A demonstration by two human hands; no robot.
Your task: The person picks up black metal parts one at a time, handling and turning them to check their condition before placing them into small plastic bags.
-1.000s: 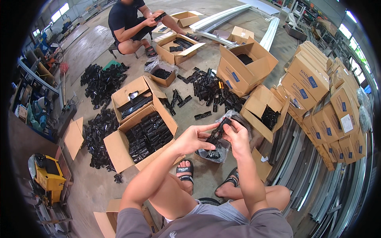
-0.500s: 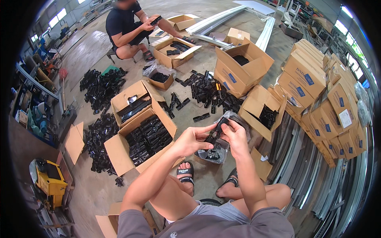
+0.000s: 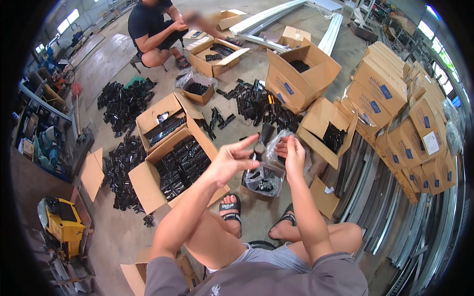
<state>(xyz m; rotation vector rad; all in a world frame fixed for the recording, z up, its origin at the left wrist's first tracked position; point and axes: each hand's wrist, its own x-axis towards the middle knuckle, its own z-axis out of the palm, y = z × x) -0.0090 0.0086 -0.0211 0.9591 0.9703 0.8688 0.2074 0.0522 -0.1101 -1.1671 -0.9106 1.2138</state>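
My left hand (image 3: pixel 228 162) is spread, its fingers apart and pointing to the right. Just beyond its fingertips is a black plastic connector piece (image 3: pixel 266 132), blurred; I cannot tell whether a finger still touches it. A small shiny spot shows by the left fingertips. My right hand (image 3: pixel 292 154) is raised, fingers stretched and slightly curved, apart from the piece. Below both hands stands a small carton (image 3: pixel 256 193) lined with a clear plastic bag (image 3: pixel 266 178), black parts inside. Another clear bag (image 3: pixel 277 145) lies behind, partly hidden by my right hand.
Open cartons of black parts (image 3: pixel 144 193) stand left, another carton (image 3: pixel 308 129) right. Heaps of black connectors (image 3: pixel 256 101) lie on the floor. Stacked boxes (image 3: pixel 377 93) and metal profiles (image 3: pixel 365 197) fill the right. A co-worker (image 3: pixel 150 29) sits at the far left.
Both hands held the black connector between them; now they have parted and opened, and the piece is farther away, beyond the left fingertips. The co-worker's hands have lowered.
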